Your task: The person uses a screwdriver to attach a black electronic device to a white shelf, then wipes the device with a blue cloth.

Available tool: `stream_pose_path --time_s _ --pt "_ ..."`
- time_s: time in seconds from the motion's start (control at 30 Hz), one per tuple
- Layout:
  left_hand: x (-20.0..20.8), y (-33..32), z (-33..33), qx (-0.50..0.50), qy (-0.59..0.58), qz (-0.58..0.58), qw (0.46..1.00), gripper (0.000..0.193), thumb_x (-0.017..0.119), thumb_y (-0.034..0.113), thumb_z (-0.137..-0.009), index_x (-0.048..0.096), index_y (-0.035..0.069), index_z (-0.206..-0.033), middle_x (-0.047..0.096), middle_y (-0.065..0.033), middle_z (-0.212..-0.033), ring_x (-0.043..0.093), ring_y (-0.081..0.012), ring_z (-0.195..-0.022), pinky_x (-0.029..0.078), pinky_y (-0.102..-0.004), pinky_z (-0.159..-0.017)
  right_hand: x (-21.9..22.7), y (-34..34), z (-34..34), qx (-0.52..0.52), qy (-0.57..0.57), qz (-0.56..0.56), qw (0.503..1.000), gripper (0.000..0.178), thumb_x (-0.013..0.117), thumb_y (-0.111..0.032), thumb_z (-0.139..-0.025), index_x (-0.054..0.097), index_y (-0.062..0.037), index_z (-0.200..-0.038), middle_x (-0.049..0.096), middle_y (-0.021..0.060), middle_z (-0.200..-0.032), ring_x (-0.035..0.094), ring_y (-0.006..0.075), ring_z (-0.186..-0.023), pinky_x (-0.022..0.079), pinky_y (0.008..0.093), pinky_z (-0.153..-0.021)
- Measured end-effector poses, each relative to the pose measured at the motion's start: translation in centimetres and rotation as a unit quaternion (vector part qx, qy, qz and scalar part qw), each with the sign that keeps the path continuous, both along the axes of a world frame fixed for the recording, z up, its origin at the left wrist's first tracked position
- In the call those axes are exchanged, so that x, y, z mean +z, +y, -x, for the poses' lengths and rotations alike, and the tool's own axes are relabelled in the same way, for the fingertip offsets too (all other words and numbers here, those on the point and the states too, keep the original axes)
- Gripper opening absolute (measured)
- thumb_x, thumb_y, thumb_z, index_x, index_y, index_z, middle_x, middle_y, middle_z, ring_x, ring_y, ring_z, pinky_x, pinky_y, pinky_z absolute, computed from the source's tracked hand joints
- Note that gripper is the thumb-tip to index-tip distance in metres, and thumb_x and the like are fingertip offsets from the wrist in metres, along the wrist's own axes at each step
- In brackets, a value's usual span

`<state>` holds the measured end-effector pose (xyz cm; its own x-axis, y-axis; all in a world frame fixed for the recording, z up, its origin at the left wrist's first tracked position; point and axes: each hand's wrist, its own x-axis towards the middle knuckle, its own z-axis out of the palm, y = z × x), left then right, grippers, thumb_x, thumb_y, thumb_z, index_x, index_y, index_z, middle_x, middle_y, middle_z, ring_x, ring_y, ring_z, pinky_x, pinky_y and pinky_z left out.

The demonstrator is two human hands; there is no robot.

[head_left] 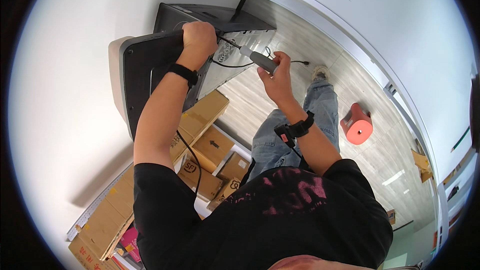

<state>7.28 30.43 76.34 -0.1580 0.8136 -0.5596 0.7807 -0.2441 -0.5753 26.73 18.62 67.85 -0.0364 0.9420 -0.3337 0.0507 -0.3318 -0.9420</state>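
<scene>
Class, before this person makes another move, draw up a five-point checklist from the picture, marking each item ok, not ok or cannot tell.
1. Right hand has hold of the grey screwdriver: ok, fingers and thumb at the handle.
2. Left hand is at the black panel: ok, by its upper corner.
3. Screwdriver tip is seated: cannot tell, the contact point isn't clear near the left hand.
4. Black cable is well away from the tool: not ok, it passes behind it in this view.
5. Red stool is apart from the shoe: ok, floor shows between them.
</scene>
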Motion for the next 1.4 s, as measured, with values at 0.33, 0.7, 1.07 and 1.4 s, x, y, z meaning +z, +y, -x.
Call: stream_pose_path --time_s 0.33,0.7,1.07,1.4 --pt "-0.5 0.7 -0.5 0.035 0.018 0.052 0.998 0.024 0.061 0.024 -0.075 0.074 0.010 -0.089 0.072 -0.0085 -0.092 0.069 -0.0259 -0.084 0.046 -0.0429 -0.071 0.2 0.5 -0.4 0.031 -0.010 -0.016 0.999 0.037 0.064 -0.027 -0.088 0.048 -0.0020 -0.109 0.059 0.0191 -0.092 0.061 0.0366 -0.077 0.049 0.0423 -0.067" --pt "-0.8 0.5 -0.2 0.035 0.004 0.024 0.999 0.025 0.060 0.025 -0.075 0.074 0.011 -0.090 0.072 -0.0090 -0.093 0.069 -0.0259 -0.084 0.046 -0.0434 -0.071 -0.4 1.1 -0.4 0.031 -0.023 -0.013 0.999 0.035 0.062 -0.033 -0.090 0.053 -0.0015 -0.103 0.063 0.0187 -0.076 0.063 0.0372 -0.070 0.048 0.0431 -0.063" --pt "-0.9 0.5 -0.2 0.036 0.002 0.012 0.999 0.026 0.057 0.026 -0.077 0.073 0.010 -0.090 0.072 -0.0092 -0.092 0.069 -0.0263 -0.085 0.047 -0.0452 -0.071 -1.4 1.6 -1.8 0.128 0.143 0.180 0.965 0.035 0.056 -0.037 -0.095 0.057 -0.0037 -0.088 0.047 -0.0016 -0.056 0.043 0.0064 -0.050 0.034 0.0256 -0.048" --pt "-1.1 0.7 0.1 0.044 0.000 0.030 0.999 0.025 0.056 0.025 -0.080 0.073 0.010 -0.092 0.072 -0.0092 -0.093 0.069 -0.0258 -0.086 0.046 -0.0446 -0.071 -0.2 1.6 -2.3 0.151 0.011 0.040 0.988 0.033 0.063 -0.034 -0.089 0.059 -0.0015 -0.095 0.060 0.0110 -0.070 0.058 0.0200 -0.062 0.044 0.0332 -0.058"
